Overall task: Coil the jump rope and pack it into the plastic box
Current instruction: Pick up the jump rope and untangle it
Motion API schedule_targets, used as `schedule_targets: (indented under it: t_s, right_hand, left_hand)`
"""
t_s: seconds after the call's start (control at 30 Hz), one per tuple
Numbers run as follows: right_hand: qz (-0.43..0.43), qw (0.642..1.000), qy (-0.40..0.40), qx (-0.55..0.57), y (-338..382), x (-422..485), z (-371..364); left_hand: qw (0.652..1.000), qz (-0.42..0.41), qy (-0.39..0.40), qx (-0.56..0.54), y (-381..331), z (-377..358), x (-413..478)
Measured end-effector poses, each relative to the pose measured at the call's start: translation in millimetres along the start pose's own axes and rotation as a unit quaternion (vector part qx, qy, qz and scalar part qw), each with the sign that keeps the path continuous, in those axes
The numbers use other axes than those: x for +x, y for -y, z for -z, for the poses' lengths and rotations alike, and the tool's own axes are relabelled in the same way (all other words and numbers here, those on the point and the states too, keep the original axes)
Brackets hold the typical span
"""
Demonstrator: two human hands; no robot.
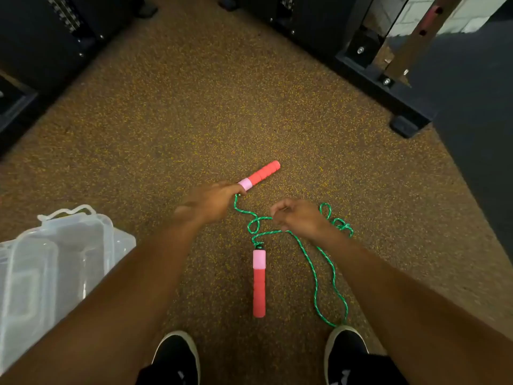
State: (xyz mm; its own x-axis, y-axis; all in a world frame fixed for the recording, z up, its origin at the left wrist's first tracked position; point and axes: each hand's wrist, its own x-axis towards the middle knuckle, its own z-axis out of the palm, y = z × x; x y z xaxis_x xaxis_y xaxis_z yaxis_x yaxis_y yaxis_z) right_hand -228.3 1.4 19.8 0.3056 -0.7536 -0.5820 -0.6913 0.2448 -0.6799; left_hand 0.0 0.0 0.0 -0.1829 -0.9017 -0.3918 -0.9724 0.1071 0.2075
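A jump rope with a green cord [313, 276] and two red-and-pink handles lies on the speckled floor. The far handle [261, 175] points up and right; my left hand [211, 202] touches its pink end where the cord leaves it. The near handle [259, 282] lies lengthwise between my arms. My right hand [298, 218] is closed on the cord just right of a small loop, with tangled loops [337, 220] beyond it. The clear plastic box [50, 262] sits at the lower left, partly under my left forearm, its lid on.
Black gym machine bases stand at the top left [50, 40] and top right [388, 87], with a rubber foot [404, 126] jutting out. A dark mat [477, 134] covers the right side. My two black shoes [177, 357] are at the bottom edge.
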Motion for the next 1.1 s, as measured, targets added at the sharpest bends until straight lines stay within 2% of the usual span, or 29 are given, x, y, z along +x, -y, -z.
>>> schedule_targets:
  t_s: [0.1,0.33,0.63,0.73,1.0,1.03,1.1]
  right_hand:
    - [0.003,1.000,-0.009,0.020,-5.7,12.1,-4.4]
    - [-0.003,0.999,0.004,0.043,-20.8,27.4,-11.6]
    - [-0.011,1.000,0.005,0.027,-19.5,24.1,-18.5]
    - [-0.018,0.999,0.010,0.041,-14.0,21.5,-22.0]
    - [-0.026,0.999,0.011,-0.038,-7.7,14.6,-36.7]
    - [-0.024,0.998,0.012,-0.055,-7.4,12.4,-38.7]
    - [-0.014,0.997,0.018,-0.080,-4.8,7.9,-40.3]
  left_hand:
    - [0.993,-0.053,0.035,0.095,-3.5,-5.4,22.7]
    - [0.979,-0.037,0.091,0.180,-8.5,-35.7,65.5]
    - [0.974,-0.017,0.037,0.222,-2.3,-54.0,48.7]
    - [0.985,0.009,0.001,0.171,-3.9,-44.4,33.2]
    - [0.995,-0.028,-0.092,0.029,-17.3,-16.3,-8.2]
    - [0.995,-0.032,-0.091,-0.015,-18.7,-14.5,-10.5]
    - [0.978,-0.002,-0.073,-0.195,-24.3,-6.2,-16.3]
